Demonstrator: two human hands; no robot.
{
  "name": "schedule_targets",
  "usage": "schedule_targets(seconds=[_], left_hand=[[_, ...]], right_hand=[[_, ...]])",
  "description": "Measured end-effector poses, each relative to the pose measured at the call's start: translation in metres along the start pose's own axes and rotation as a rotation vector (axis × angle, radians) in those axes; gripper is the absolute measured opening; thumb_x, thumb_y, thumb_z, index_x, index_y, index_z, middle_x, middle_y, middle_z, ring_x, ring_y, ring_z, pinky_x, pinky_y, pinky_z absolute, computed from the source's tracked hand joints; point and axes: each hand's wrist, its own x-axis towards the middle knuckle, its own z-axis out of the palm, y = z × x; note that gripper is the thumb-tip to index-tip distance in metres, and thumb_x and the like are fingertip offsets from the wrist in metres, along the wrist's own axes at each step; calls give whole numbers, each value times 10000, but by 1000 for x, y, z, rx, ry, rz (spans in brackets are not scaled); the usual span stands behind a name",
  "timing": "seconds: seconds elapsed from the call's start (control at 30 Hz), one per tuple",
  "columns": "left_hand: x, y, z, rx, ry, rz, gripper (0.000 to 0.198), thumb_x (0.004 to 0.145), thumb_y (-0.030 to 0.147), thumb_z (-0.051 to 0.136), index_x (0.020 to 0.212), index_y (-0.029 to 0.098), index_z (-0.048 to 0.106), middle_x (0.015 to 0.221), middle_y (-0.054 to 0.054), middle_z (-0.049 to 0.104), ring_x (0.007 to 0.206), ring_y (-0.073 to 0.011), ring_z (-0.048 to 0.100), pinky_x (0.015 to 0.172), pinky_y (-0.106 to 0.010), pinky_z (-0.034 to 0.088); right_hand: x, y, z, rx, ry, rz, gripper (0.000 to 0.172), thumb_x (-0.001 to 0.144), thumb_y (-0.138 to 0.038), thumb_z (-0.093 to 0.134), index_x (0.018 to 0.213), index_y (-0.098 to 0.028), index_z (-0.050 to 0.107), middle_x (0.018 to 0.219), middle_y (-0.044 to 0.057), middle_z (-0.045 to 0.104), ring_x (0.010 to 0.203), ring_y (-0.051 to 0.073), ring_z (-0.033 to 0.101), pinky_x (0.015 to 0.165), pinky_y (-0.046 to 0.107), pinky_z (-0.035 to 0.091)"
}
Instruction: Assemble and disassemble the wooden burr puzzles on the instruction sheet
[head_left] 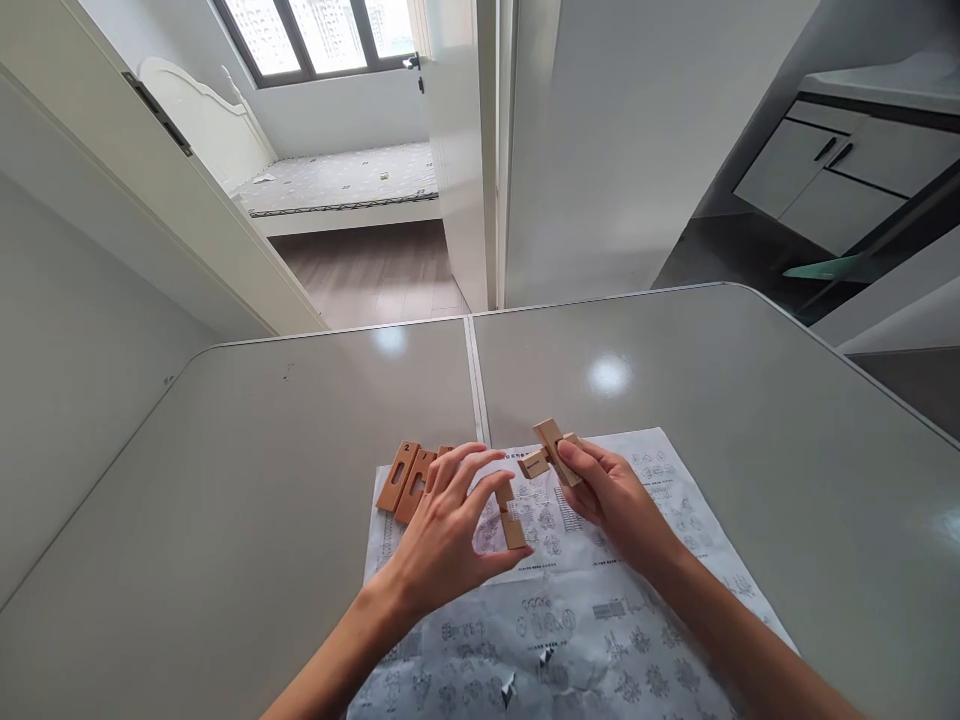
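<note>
My right hand (611,490) grips crossed light wooden pieces (551,448) above the upper part of a printed sheet (525,640). One piece points left, toward my other hand. My left hand (454,525) holds a notched wooden piece (512,520) upright between thumb and a fingertip, its other fingers raised. The two hands' pieces are apart. Left of my left hand, reddish-brown wooden blocks with slots (397,477) lie at the sheet's upper left corner, one marked 2; my fingers partly cover the others.
The grey table (247,520) has a raised seam (476,380) down its middle and a rounded light edge. Small torn spots show on the sheet near the bottom. Beyond are an open door (457,140), a bed (352,180) and white cabinets (840,170).
</note>
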Motion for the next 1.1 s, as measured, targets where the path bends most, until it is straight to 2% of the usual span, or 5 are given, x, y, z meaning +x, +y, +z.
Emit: schedule_targets(seconds=[0.43,0.6,0.77,0.87,1.1], left_hand=[[-4,-18,-3,234,-9,-27,505,888,364,800,1341,219,628,1584,-144,562,1529,-409,403,1241,-601,346],[-4,-15,-7,224,68,-9,641,859,242,753,1467,207,553,1587,-155,554,1529,-401,410,1248,-574,347],[-9,2,0,-5,204,34,305,1007,361,682,1242,199,574,1087,-98,733,1007,-242,702,901,-354,560],[-14,12,8,-161,125,-45,145,1084,361,557,1067,221,523,719,52,594,532,-117,523,565,-253,420],[-22,19,22,-440,-28,-239,249,1074,233,441,838,257,367,615,89,389,489,-110,337,526,-260,276]], right_hand=[[3,10,-1,0,-1,42,478,969,-646,697,857,-183,652,580,-98,329,468,63,230,433,211,213],[1,9,0,-55,-67,32,478,987,-646,670,874,-182,649,631,-81,373,468,57,270,435,212,222],[-3,8,4,-97,-206,-39,479,989,-634,671,814,-194,599,616,-79,391,491,76,325,466,227,274],[-4,10,5,-109,-311,-71,467,1005,-607,665,798,-197,575,617,-73,421,517,86,348,494,237,297],[-2,18,2,-234,-428,-82,378,1035,-521,665,866,-193,585,709,-61,401,610,105,338,550,254,292]])
